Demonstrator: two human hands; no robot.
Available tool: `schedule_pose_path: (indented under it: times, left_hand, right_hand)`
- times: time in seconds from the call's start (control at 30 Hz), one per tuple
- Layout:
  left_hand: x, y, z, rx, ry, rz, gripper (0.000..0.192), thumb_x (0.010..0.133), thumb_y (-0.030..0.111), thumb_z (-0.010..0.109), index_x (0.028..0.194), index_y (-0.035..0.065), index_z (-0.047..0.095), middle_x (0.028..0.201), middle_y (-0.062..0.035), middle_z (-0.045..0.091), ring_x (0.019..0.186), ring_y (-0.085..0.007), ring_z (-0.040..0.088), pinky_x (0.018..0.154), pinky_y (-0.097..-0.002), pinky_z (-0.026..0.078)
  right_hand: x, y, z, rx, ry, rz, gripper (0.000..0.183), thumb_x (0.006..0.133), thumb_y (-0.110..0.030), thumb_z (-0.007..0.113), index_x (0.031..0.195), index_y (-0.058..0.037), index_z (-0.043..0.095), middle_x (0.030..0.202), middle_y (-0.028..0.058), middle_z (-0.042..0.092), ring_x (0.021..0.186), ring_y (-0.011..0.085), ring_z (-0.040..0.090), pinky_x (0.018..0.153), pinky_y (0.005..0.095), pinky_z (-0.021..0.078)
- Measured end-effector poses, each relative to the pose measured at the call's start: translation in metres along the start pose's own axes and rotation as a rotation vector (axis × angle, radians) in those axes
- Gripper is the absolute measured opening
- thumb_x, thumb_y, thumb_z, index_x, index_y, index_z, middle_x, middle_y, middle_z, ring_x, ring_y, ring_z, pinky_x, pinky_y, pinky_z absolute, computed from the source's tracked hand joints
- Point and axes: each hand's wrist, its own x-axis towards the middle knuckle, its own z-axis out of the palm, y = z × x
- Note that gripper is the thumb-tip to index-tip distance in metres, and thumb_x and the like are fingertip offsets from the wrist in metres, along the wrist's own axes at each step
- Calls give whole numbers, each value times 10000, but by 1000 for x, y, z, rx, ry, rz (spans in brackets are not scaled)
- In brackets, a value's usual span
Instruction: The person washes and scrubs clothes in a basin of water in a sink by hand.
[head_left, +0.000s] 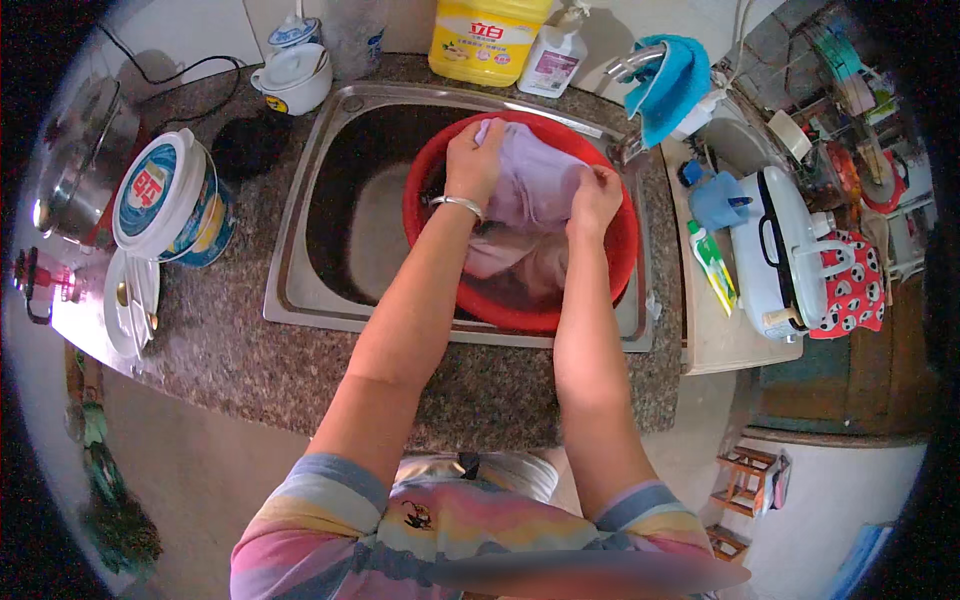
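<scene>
A wet lilac cloth garment (536, 176) is stretched between my two hands above a red plastic basin (626, 262). My left hand (476, 161) pinches its upper left edge and wears a silver bangle at the wrist. On the other side, my right hand (596, 199) grips the right edge with the fingers curled in. Below the raised part, more pale cloth (506, 255) lies in dark water in the basin. The basin stands tilted in the right part of a stainless steel sink (296, 289). Whether the lower cloth belongs to the same garment, I cannot tell.
A blue cloth (671, 90) drapes over the faucet (634, 64). Behind the sink stand a yellow detergent jug (487, 45) and a white bottle (553, 64). A lidded bucket (169, 199) is at left on the granite counter (247, 322); a toothpaste tube (712, 266) lies at right.
</scene>
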Motion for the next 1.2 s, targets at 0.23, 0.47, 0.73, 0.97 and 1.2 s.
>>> schedule_pose_path:
  times: [0.23,0.47,0.73,0.97,1.2]
  left_hand:
    - [19,-38,-15,16,107,1,286,837,223,502,940,-38,556,802,-30,562,691,-103,483,627,-239,403]
    - [18,-36,-24,12,176,-78,315,834,251,500,932,-44,553,818,-48,562,708,-116,476,637,-256,401]
    - [21,-45,-18,81,13,-83,320,815,243,535,965,-38,561,822,-36,572,718,-105,486,641,-277,407]
    - [19,-43,-10,-541,-194,-294,295,828,288,520,866,3,590,735,-33,582,687,-147,542,636,-291,437]
    - [16,-35,5,-685,-146,-469,424,829,463,458,741,60,558,677,-47,555,635,-176,528,589,-303,429]
  right_hand:
    - [-25,18,9,-816,-760,-401,427,636,-98,643,1038,11,552,1000,142,583,888,167,559,752,282,434]
    - [-9,5,9,-392,-419,127,194,685,-61,571,856,17,619,779,74,604,722,129,539,627,265,416]
    - [-8,0,7,-527,-337,-113,198,706,-107,566,860,13,601,796,136,604,743,227,572,661,317,430]
    - [-6,38,11,-697,-539,-133,268,696,-107,583,940,1,606,854,160,615,784,242,586,699,330,441]
    - [-58,-45,22,140,-417,-286,145,669,-7,536,806,-15,582,722,36,565,619,92,491,564,218,394]
